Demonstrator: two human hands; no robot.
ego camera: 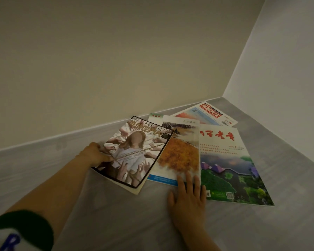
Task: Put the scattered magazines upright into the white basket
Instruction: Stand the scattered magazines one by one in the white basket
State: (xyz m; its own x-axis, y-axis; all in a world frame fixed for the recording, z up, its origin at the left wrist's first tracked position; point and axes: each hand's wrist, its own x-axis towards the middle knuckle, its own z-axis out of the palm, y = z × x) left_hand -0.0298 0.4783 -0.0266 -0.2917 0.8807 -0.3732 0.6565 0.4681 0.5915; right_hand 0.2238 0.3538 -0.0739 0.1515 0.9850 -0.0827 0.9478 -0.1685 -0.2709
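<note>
— Your left sleeve (16, 232), dark green above a white cuff, sits at the bottom corner. The bare forearm runs up from it to your left hand (95, 153).

— That hand grips the left edge of the black-bordered magazine (134, 153). Your thumb presses on the cover and your fingers curl round the edge.

— Your right hand (188, 194) lies flat with its fingers straight. The palm rests on the gray surface (116, 214) and the fingertips rest on the near corner of the orange-cover magazine (179, 156).

— You have the black-bordered one overlapping the left side of that orange cover. On the orange cover's right, the green landscape magazine (232, 171) lies flat, and their edges meet.

— Farther from you, the red-masthead magazine (207, 115) lies flat toward the corner where the two walls (116, 60) meet. The nearer magazines cover part of it.

— All four you can see are fanned out on the gray surface, close to the wall.
</note>
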